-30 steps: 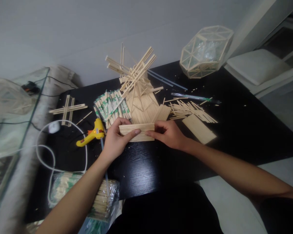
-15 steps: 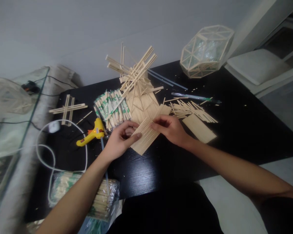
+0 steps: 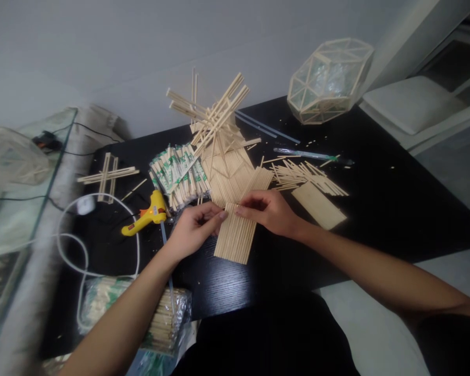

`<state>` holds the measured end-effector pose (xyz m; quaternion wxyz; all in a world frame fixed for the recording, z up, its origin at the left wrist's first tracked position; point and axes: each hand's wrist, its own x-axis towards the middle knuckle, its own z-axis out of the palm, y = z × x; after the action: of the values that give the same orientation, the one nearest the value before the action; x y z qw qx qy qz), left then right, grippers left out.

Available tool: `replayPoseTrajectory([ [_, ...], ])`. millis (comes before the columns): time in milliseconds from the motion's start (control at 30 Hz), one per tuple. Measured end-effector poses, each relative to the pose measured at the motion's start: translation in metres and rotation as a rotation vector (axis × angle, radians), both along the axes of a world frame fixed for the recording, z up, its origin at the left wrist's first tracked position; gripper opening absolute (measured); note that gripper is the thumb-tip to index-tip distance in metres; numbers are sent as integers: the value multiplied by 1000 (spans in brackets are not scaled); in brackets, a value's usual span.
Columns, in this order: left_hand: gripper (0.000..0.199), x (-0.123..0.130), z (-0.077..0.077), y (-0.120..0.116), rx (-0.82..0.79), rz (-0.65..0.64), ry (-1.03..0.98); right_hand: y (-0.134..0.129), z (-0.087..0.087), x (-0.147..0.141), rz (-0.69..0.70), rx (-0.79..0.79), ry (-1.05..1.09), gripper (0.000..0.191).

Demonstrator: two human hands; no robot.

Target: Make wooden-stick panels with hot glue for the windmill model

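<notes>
Between my hands is a flat panel of thin wooden sticks point(image 3: 235, 237) joined side by side, its lower end tilted toward me. My left hand point(image 3: 196, 230) pinches its upper left corner with thumb and fingers. At the top right edge, my right hand point(image 3: 270, 213) grips the same panel, thumb on the front face. Just behind, a stick-built windmill model point(image 3: 229, 180) with crossed blades stands on the black table point(image 3: 285, 261). Another slatted piece point(image 3: 260, 179) shows behind my right hand. A yellow hot glue gun point(image 3: 153, 211) lies left of my left hand.
Loose short sticks point(image 3: 307, 175) and a flat wooden panel point(image 3: 319, 204) lie to the right. Wrapped chopsticks point(image 3: 180, 175) sit left of the model. A faceted stick frame point(image 3: 329, 83) stands at the back right. A white cable point(image 3: 138, 245) loops at left, near bagged sticks point(image 3: 166, 318).
The stick panel has turned from a diagonal slant to nearly upright, its lower end now nearer me. My hands have closed in on its top end.
</notes>
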<state>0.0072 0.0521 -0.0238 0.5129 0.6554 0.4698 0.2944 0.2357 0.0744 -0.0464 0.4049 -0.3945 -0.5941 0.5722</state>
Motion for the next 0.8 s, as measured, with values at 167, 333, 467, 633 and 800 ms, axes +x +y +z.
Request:
replayPoseTrajectory([
  [167, 25, 0, -1, 0, 1, -15, -4, 1, -1, 1, -13, 9, -1, 30],
  [333, 22, -1, -2, -1, -14, -13, -16, 2, -1, 0, -38, 30, -11, 30],
  [467, 20, -2, -2, -1, -11, -8, -13, 2, -1, 0, -46, 42, -6, 30],
  [633, 19, -4, -5, -1, -24, -16, -14, 3, -1, 1, -62, 39, -6, 32],
  [800, 20, -5, -6, -1, -8, -19, 1, 5, 1, 2, -77, 42, -17, 32],
])
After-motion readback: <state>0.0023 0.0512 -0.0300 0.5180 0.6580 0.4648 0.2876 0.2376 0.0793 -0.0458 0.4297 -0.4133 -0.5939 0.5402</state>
